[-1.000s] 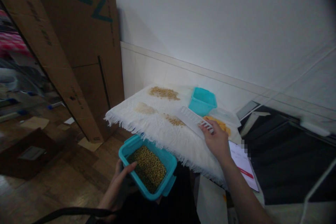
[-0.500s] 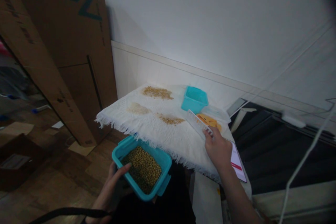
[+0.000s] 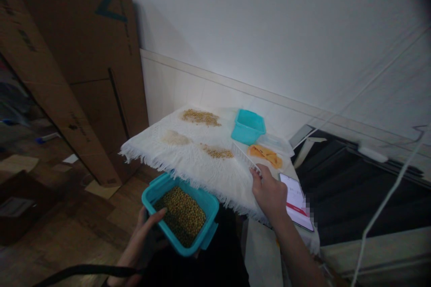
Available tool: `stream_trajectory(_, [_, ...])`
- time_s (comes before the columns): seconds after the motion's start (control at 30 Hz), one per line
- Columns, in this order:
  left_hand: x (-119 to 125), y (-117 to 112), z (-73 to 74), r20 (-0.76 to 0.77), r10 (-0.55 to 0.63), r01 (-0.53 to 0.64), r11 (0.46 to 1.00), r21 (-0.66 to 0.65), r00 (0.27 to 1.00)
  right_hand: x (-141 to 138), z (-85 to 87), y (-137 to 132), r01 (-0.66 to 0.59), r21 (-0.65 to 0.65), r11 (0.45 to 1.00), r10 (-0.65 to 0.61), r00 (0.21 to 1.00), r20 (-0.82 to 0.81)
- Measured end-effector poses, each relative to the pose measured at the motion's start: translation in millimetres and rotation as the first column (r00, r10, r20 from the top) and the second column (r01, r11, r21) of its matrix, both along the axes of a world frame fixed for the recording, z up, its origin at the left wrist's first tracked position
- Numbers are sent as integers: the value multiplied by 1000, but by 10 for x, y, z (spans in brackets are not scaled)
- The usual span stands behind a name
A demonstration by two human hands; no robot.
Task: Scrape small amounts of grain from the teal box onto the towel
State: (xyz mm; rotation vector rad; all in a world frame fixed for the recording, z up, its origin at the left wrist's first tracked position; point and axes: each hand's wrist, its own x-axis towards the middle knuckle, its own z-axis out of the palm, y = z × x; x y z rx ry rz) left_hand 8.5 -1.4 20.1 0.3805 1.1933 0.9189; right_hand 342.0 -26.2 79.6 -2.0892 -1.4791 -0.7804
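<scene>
My left hand [image 3: 143,244] grips a teal plastic container [image 3: 180,213] filled with yellowish beans, held just below the near edge of a white fringed cloth [image 3: 202,161]. My right hand [image 3: 267,193] is closed on the near end of a flat white slotted scraper [image 3: 244,158], which is tilted on edge on the cloth next to a small pile of brown grains [image 3: 217,152]. Two more piles lie on the cloth: a pale one [image 3: 175,137] and a tan one [image 3: 200,117].
An empty teal container [image 3: 248,127] stands at the back of the cloth, with an orange pile [image 3: 266,153] beside it. A phone with a lit screen [image 3: 296,201] lies at the right edge. Large cardboard boxes [image 3: 77,54] lean at the left. A white wall is behind.
My right hand has drawn the scraper left and toward me, tipping it up on edge near the brown grain pile. The phone screen is now uncovered. The view shifted slightly.
</scene>
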Motion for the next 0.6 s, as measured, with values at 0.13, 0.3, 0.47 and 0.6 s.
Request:
stream_trajectory(0.13, [14,-3,28,-6,1,-1,1000,-16,1000,-89,15,-26,-31,27,999,30,1000,7])
stream_trajectory(0.3, [38,-17,23,5,-6,6,1000,-19,1000,-206,21,-48,-33,40,999,32,999,26])
stream_trajectory(0.47, [77,-47,15,23,-6,6,1000,-15,1000,-267,48,-45,-59,52,997,59,998,1])
stream_trajectory(0.6, [108,-99,78,41,-15,15,1000,3,999,-267,55,-124,-35,61,998,36,999,-9])
